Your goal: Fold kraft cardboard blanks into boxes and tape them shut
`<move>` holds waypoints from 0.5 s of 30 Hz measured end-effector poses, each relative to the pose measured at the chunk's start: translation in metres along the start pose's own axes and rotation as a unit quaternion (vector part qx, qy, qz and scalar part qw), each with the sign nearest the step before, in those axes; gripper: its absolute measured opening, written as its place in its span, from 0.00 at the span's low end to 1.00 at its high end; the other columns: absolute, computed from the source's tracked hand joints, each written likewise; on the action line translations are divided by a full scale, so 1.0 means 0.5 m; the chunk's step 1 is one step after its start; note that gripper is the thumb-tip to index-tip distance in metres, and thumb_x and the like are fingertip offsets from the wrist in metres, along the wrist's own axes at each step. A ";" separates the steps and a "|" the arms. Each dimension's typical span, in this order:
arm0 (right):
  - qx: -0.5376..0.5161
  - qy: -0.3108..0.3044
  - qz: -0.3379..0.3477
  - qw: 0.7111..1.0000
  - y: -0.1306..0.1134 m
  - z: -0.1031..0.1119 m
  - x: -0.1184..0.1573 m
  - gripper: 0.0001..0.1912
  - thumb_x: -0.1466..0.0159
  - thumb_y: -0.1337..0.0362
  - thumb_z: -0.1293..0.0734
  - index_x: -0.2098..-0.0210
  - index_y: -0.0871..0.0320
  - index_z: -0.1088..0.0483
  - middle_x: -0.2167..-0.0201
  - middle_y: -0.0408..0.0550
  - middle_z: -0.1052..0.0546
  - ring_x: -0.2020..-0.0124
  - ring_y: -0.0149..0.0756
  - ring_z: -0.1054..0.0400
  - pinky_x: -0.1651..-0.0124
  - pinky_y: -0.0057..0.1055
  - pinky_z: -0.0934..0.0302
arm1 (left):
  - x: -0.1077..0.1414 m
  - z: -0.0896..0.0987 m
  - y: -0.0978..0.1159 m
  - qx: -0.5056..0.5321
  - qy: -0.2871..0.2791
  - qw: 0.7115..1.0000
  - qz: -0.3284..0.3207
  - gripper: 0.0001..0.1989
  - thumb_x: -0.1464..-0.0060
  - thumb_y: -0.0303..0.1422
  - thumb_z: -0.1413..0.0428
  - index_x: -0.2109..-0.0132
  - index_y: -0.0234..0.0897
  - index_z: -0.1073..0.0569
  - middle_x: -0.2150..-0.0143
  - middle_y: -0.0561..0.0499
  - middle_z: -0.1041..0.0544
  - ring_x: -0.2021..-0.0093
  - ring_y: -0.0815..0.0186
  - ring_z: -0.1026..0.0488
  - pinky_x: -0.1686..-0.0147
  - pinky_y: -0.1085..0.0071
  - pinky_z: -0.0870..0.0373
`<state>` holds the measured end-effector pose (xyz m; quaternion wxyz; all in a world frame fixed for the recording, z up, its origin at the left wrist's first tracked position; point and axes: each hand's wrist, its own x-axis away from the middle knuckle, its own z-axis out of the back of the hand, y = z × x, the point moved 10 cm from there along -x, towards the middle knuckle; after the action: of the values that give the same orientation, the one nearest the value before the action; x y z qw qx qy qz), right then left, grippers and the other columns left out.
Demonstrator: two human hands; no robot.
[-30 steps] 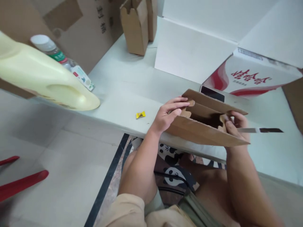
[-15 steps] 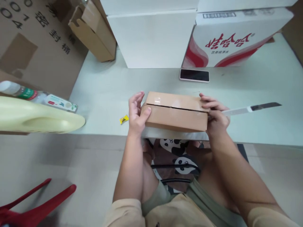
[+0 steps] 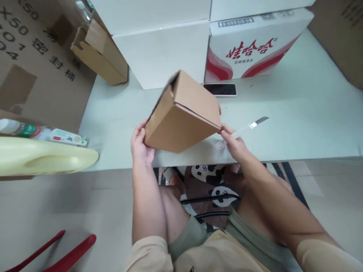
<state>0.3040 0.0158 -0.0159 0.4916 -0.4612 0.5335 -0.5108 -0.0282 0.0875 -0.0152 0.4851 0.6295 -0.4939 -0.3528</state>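
Observation:
A brown cardboard box [image 3: 184, 124] is tilted above the table edge, held between both hands. My left hand [image 3: 141, 145] is closed on its lower left corner, with the palm under it. At the box's right corner, my right hand [image 3: 234, 143] grips with its fingertips. A utility knife [image 3: 244, 130] with a pale translucent handle lies across the same hand, its blade out and pointing right and away from me. Part of its handle is hidden by the fingers.
A phone [image 3: 224, 89] lies behind the box, in front of white cartons [image 3: 164, 56] and a red-and-white carton [image 3: 249, 53]. An open brown box [image 3: 103, 53] stands back left. Along the left edge are a bottle [image 3: 28, 130] and a pale yellow object [image 3: 56, 155].
The cardboard box has been turned and tipped up, its far left corner now raised. My right hand has moved left, bringing the knife along. The small yellow packet is no longer visible.

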 end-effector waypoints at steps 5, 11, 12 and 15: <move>0.026 -0.069 0.114 0.991 -0.060 -0.058 0.007 0.30 0.32 0.45 0.40 0.32 0.42 0.40 0.27 0.38 0.43 0.24 0.42 0.57 0.22 0.51 0.62 | 0.035 -0.076 -0.070 0.001 -0.078 0.990 0.116 0.25 0.46 0.55 0.43 0.54 0.41 0.22 0.55 0.45 0.18 0.54 0.57 0.20 0.62 0.66 0.22; 0.015 -0.071 0.185 0.980 -0.104 -0.062 0.018 0.28 0.31 0.46 0.42 0.33 0.39 0.38 0.25 0.32 0.49 0.23 0.43 0.62 0.22 0.50 0.62 | 0.070 -0.123 -0.085 -0.007 -0.123 0.981 0.149 0.29 0.44 0.57 0.44 0.46 0.40 0.24 0.41 0.44 0.22 0.37 0.55 0.28 0.46 0.65 0.25; 0.009 -0.068 0.194 0.979 -0.111 -0.062 0.022 0.27 0.31 0.46 0.42 0.33 0.39 0.37 0.25 0.32 0.49 0.23 0.44 0.61 0.23 0.50 0.60 | 0.077 -0.122 -0.096 -0.017 -0.119 0.976 0.184 0.28 0.41 0.55 0.46 0.45 0.39 0.25 0.42 0.43 0.22 0.41 0.56 0.25 0.49 0.65 0.23; 0.001 -0.040 0.218 0.975 -0.134 -0.053 0.032 0.26 0.31 0.48 0.41 0.35 0.39 0.35 0.27 0.34 0.43 0.24 0.46 0.55 0.24 0.51 0.56 | 0.107 -0.135 -0.123 -0.053 -0.151 0.948 0.275 0.22 0.36 0.47 0.49 0.45 0.35 0.26 0.49 0.41 0.19 0.56 0.60 0.19 0.59 0.65 0.21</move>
<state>0.2755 -0.0012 0.0499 0.6126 -0.3530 0.6007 -0.3733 0.0651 0.0562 -0.0534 0.5155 0.3819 -0.6958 -0.3229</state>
